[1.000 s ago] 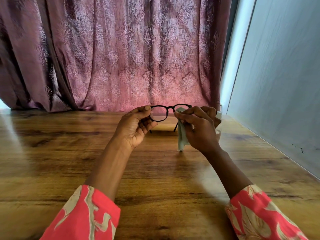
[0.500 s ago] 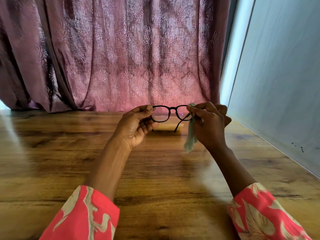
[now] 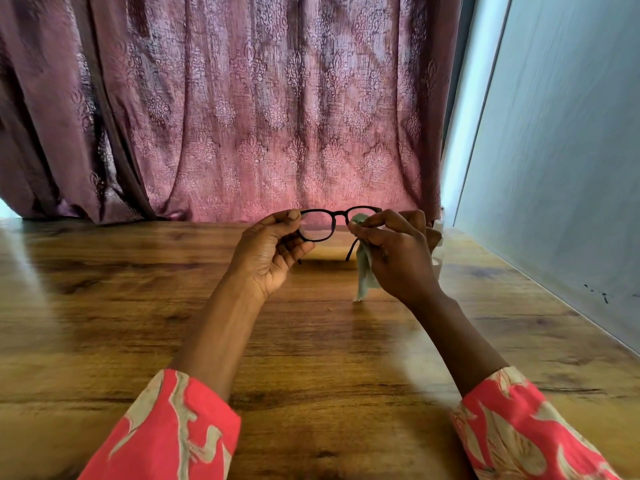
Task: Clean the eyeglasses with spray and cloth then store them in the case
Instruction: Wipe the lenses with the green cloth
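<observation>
Black-framed eyeglasses (image 3: 334, 219) are held up above the wooden table (image 3: 311, 341), lenses facing me. My left hand (image 3: 270, 254) pinches the frame at its left end between thumb and fingers. My right hand (image 3: 398, 258) pinches a pale green cloth (image 3: 363, 275) against the right lens, and the cloth's tail hangs down below the fingers. A temple arm of the glasses hangs down beside the cloth. No case shows in view.
A translucent object, perhaps the spray bottle (image 3: 438, 251), stands partly hidden behind my right hand. A mauve patterned curtain (image 3: 259, 116) hangs along the table's far edge. A pale wall (image 3: 561, 168) borders the table on the right.
My right hand with the cloth slid out to the right end of the frame, then came back over the right lens. My left hand kept its hold and barely moved.
</observation>
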